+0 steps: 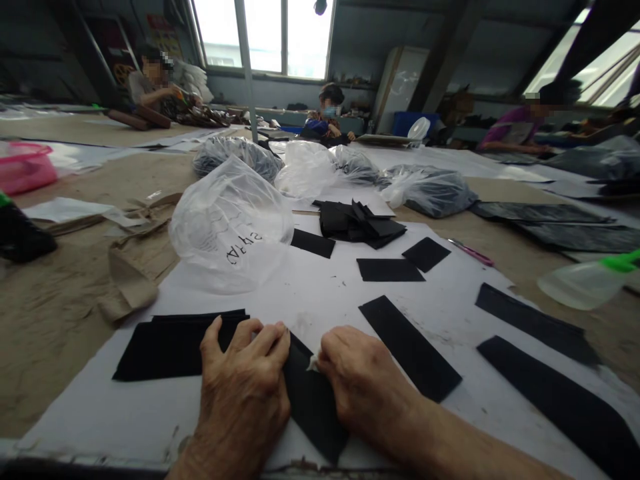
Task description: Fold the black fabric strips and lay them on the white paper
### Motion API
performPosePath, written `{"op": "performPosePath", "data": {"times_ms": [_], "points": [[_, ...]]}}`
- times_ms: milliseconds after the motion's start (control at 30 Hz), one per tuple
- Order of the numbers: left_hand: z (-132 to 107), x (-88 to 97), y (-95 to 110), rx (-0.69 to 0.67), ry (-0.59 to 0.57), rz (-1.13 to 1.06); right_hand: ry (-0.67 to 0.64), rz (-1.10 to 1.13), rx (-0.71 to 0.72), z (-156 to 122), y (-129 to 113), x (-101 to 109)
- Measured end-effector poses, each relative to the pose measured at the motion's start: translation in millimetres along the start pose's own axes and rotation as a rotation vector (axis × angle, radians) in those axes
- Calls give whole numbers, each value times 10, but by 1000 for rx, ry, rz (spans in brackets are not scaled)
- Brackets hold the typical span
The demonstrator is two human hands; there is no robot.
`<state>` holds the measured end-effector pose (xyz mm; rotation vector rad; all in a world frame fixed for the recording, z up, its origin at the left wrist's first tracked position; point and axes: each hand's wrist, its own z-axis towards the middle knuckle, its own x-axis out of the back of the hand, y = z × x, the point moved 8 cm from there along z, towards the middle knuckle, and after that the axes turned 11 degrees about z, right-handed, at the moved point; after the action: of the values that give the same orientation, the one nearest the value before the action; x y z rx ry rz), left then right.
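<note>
My left hand [247, 380] presses down with bent fingers on the left edge of a dark rectangular piece [317, 410], flat sheet material I cannot identify; its thumb is hidden. Its outer fingers rest by a small stack of black pieces [160, 350] on the left. Closed in a pinch, my right hand [357, 373] holds a crumpled white wad [313, 362], perhaps cloth or tissue, against the right edge of the same dark piece. Another black rectangular piece [410, 347] lies just beyond the right hand.
White sheeting [300, 300] covers the table. A clear plastic bag [230, 227], a pile of black pieces [357, 220], pink-handled scissors [471, 252] and a green-topped bottle [585, 283] lie around. More black pieces [560, 400] are at right. Several people work beyond.
</note>
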<state>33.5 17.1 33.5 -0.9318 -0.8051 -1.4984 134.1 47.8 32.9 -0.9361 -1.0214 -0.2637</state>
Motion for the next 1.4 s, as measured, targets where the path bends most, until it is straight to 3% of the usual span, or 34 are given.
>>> {"op": "performPosePath", "data": {"times_ms": [133, 233, 300, 400, 533, 633, 833, 1033, 1167, 1267, 1400], "points": [[-5, 6, 10, 23, 6, 6, -23, -39, 69, -384, 43, 123], [-8, -13, -1, 53, 1, -14, -80, -40, 13, -545, 108, 260], [-10, -25, 3, 32, -1, -13, -75, -4, -90, -499, 163, 320], [-16, -30, 16, -21, -5, 21, 45, 63, -146, -316, 157, 344], [-26, 10, 26, -44, 42, 9, 95, 66, 44, -196, 7, 173], [-20, 50, -34, 23, 119, -174, 69, 21, 161, -256, -32, 58], [43, 72, -188, 174, 170, -435, 80, 38, 135, -307, 32, 48], [142, 127, -337, 385, 74, -629, 150, 40, 162, -324, 16, 79], [167, -29, -405, 583, -174, -935, 183, 60, 175, -343, 4, 85], [206, -96, -345, 574, -367, -947, 212, 67, 191, -356, -23, 95], [273, -123, -326, 556, -411, -887, 214, 87, 189, -359, -29, 114]]}}
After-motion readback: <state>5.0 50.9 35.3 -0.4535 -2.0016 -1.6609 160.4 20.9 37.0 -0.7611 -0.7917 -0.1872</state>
